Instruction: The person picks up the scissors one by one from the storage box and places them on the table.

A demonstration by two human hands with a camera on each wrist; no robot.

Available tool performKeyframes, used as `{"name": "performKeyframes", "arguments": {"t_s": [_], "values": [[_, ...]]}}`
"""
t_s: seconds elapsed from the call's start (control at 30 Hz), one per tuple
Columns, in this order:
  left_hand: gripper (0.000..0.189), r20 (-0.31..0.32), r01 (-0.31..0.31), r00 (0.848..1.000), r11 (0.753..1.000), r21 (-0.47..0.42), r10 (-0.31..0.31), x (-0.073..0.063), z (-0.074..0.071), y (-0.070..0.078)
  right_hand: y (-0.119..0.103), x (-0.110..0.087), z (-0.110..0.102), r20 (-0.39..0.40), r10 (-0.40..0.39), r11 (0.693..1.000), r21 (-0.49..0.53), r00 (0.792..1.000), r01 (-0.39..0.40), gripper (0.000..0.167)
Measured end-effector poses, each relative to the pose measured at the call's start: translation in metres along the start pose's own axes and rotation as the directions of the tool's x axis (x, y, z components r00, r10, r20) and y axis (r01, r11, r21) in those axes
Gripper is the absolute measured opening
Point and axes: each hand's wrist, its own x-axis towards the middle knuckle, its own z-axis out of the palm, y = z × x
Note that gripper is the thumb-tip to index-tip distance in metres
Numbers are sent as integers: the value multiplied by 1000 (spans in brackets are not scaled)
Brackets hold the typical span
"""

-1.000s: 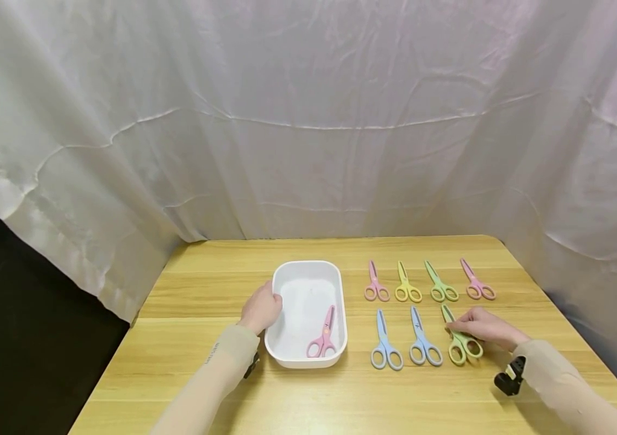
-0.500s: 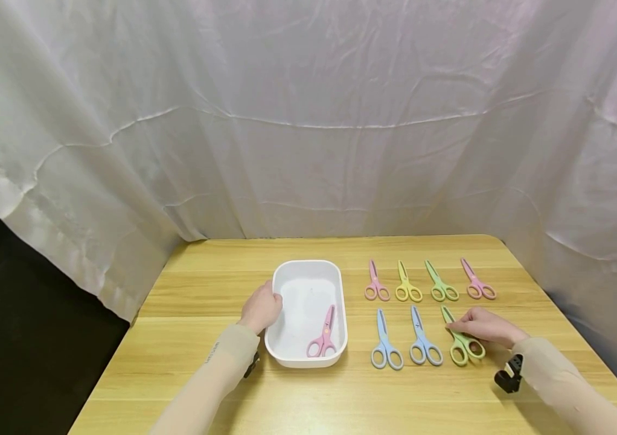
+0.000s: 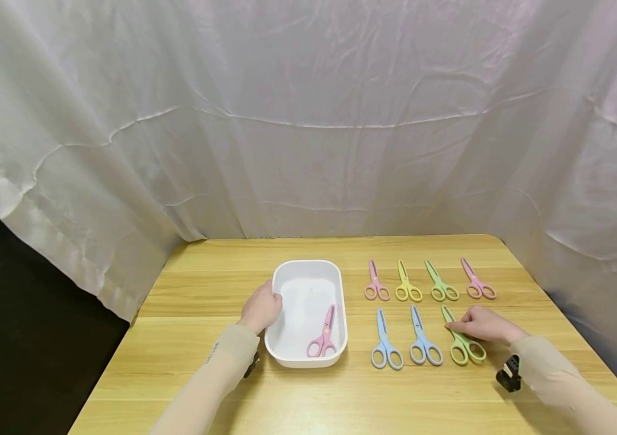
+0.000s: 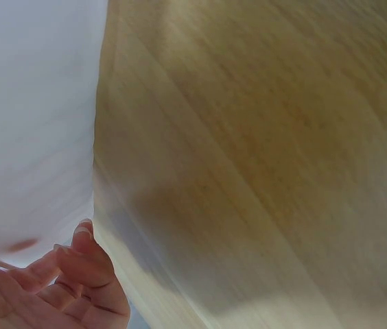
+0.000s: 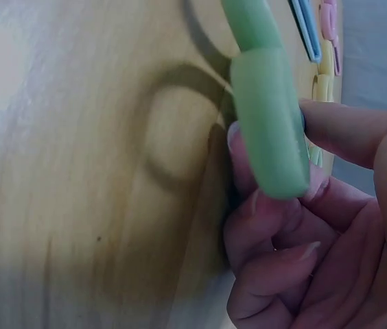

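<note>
My left hand (image 3: 261, 309) grips the left wall of a white plastic tray (image 3: 282, 347), its thumb over the rim. The left wrist view shows curled fingers (image 4: 87, 264) against the tray's outer side (image 4: 36, 123). Inside the tray lies a pair of pink scissors (image 3: 326, 332). At the right, my right hand (image 3: 485, 325) pinches a pair of light green scissors (image 3: 460, 344) near the blades. Their handle (image 5: 269, 123) stands above the tabletop in the right wrist view, casting a looped shadow. Just left of this hand lie two pairs of blue scissors (image 3: 386, 344).
Behind the front row, a back row holds pink scissors (image 3: 375, 284), yellow scissors (image 3: 405, 284), green scissors (image 3: 439, 284) and more pink scissors (image 3: 476, 283). The wooden table (image 3: 205, 266) ends at a grey curtain (image 3: 308, 181) at the back and right.
The light green scissors in my right hand have swung slightly, their handles shifting a little to the right. My left hand and the tray have stayed in place.
</note>
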Motion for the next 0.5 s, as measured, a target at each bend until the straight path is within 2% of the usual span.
{"name": "performKeyframes", "arguments": {"t_s": [0.37,0.5], "values": [[51,-1,4,1000,1000,-11,-4,-1,1,0,1,3,-1,-54,-71,993,-102,996,65,53],[51,3,3,1000,1000,-11,-3,0,1,0,2,3,-1,-61,-67,992,-112,996,60,52]]}}
